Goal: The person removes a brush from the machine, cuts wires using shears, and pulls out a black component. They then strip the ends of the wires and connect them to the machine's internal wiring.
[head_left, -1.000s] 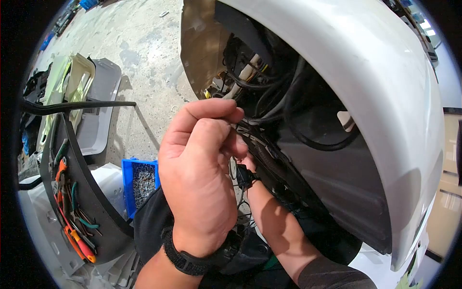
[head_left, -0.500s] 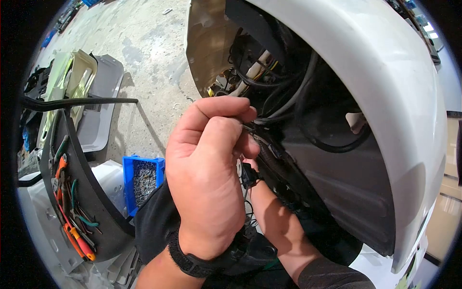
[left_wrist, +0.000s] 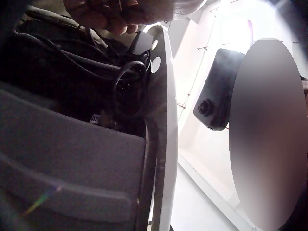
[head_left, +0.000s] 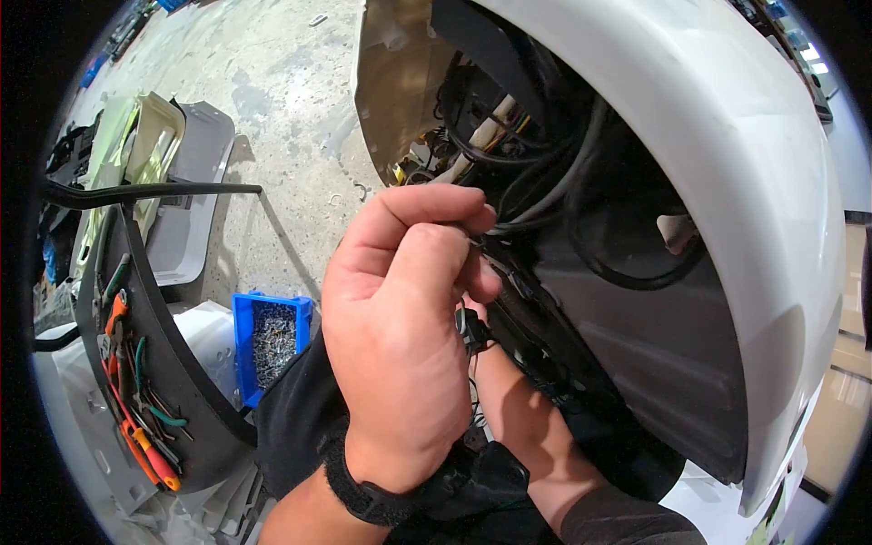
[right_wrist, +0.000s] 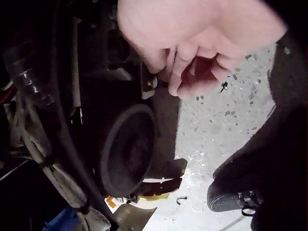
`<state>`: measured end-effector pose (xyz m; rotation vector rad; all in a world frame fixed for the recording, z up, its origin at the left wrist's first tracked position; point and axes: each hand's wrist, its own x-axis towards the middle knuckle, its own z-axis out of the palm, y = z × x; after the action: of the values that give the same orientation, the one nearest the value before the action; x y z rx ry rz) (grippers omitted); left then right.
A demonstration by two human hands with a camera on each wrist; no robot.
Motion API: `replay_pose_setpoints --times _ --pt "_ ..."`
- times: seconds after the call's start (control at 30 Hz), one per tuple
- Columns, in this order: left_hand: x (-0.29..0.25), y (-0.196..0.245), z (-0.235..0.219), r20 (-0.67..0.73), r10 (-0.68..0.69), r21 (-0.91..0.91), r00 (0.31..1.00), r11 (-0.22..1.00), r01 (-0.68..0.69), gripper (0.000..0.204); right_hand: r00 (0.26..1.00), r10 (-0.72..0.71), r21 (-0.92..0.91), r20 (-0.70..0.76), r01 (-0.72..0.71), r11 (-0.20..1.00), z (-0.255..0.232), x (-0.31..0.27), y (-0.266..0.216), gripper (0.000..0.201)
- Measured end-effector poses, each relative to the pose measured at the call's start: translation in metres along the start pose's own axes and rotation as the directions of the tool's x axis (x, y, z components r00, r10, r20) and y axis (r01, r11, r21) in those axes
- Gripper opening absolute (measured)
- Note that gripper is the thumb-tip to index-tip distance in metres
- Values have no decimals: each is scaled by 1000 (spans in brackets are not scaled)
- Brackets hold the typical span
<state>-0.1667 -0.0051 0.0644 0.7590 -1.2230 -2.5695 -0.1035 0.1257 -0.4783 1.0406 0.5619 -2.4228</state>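
Note:
My left hand, with a black strap at the wrist, is raised in front of the open underside of a white vehicle panel. Its fingers curl in with the thumb close to the index finger. I cannot tell what lies between those fingertips. Black cables run inside the cavity behind. Mostly hidden behind it in the head view, my right hand reaches low into the cavity. In the right wrist view its curled fingertips pinch at a small metal bracket, just above a dark round disc.
Pliers and screwdrivers lie on a curved black panel at left. Beside it stands a blue bin of small metal fasteners. A black bar juts across the left. A dark liner borders the cavity; a shoe stands below.
The head view has shifted a little, so the vehicle panel and both hands sit slightly farther right. The left hand's fingers keep the same curled pose.

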Motion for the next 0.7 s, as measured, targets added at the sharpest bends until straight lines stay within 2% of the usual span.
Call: replay_pose_setpoints --times 0.07,0.1,0.17,0.2,0.27,0.4,0.57,0.6,0.67,0.7 --pt "0 0 0 1 1 -6 1000 1000 -1 14 998 64 342 -1 -60 938 7 -2 -2 17" --pt "0 1 0 0 -3 -8 1000 1000 3 14 998 66 343 0 -62 937 12 -3 -3 17" --pt "0 1 0 -2 -7 -10 1000 1000 7 14 996 88 491 -31 -62 869 15 -4 -5 20" --pt "0 1 0 -4 -4 -13 1000 1000 4 14 996 88 492 -32 -62 869 15 -4 -3 20" --pt "0 0 1 -3 -4 -17 1000 1000 4 14 993 -109 289 46 91 953 11 0 2 19" --pt "-1 -1 1 -9 14 -1 1000 1000 -14 13 999 -45 350 7 40 936 -7 21 7 13" --pt "0 -3 2 -11 19 -27 1000 999 -20 13 963 37 557 -265 122 822 -8 40 10 7" --pt "0 -3 2 -12 21 -29 1000 999 -22 14 963 34 556 -267 125 822 -18 47 13 7" --pt "0 -3 2 -10 22 -32 1000 999 -22 14 986 -13 380 -168 77 922 -34 54 21 10" --pt "0 -3 2 -8 22 -26 1000 999 -22 14 986 -16 381 -168 80 921 -36 51 20 10"
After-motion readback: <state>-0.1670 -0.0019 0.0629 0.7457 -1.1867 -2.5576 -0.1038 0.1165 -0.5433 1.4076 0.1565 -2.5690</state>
